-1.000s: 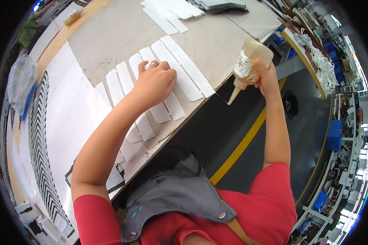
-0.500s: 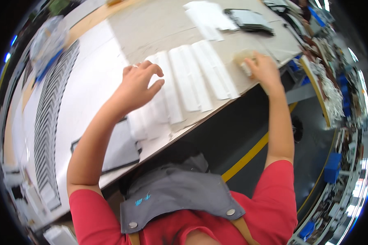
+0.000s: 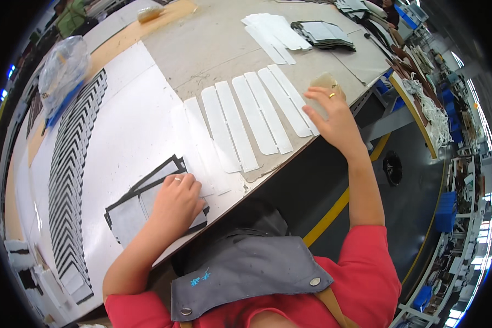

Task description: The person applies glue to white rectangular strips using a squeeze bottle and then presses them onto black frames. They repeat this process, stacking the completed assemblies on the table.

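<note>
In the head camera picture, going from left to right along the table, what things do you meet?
Clear plastic bag → long row of dark-edged pieces → left hand on a stack of grey panels → white strips → right hand → coil of white cord.

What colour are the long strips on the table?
White; the strips lie side by side, clearest in the head view.

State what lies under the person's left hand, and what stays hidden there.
The left hand rests on a small stack of grey, black-edged flat pieces lying on the large white sheet. The palm covers the stack's right part, so how many pieces lie there cannot be seen.
</note>
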A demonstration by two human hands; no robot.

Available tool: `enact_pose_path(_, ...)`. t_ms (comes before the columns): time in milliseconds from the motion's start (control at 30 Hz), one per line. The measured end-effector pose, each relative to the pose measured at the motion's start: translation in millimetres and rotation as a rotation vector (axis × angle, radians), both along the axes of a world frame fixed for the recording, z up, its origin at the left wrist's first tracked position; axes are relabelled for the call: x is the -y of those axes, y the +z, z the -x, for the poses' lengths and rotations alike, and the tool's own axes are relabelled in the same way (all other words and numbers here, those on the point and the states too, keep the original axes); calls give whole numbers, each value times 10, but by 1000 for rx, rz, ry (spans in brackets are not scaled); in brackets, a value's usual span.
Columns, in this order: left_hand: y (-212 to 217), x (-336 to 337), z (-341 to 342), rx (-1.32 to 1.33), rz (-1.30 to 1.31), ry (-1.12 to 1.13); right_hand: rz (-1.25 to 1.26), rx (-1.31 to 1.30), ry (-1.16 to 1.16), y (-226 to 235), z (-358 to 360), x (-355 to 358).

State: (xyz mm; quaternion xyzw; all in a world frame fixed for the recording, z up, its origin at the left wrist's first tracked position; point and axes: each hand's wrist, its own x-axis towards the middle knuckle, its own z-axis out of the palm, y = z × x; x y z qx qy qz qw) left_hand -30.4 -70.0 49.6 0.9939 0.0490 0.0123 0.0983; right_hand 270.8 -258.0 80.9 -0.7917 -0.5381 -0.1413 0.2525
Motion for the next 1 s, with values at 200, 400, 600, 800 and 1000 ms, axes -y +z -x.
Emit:
enact_pose_path(200, -42, 70, -112, -151, -273, -146, 4, -73, 68, 39, 335, -130)
enact_pose_path(400, -22, 124, -154, -147, -368, -190, 74, -126, 109, 50, 554, -207)
enact_pose_path(600, -124, -141, 7, 181, 131, 132, -11, -158, 141, 14, 714, -299)
enact_pose_path(800, 367, -501, 311, 676, 819, 467, -272, -650, 148, -224, 1033, -527)
enact_pose_path(1000, 528, -388, 689, 842, 1087, 411, -369, -1357, 269, -481, 1543, -1053)
